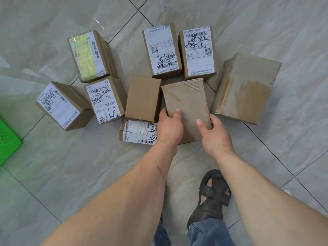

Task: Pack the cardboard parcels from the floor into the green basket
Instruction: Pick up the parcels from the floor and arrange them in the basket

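Both hands grip one plain taped parcel [186, 105] at its near end: the left hand [169, 127] clasps the left edge with its thumb on top, and the right hand [212, 133] holds the right edge the same way. That parcel sits amid eight other cardboard parcels scattered on the grey tiled floor [266, 23]. A corner of the green basket [7, 141] shows at the far left, well apart from the hands.

"2118" handwritten on parcel label [104, 102]
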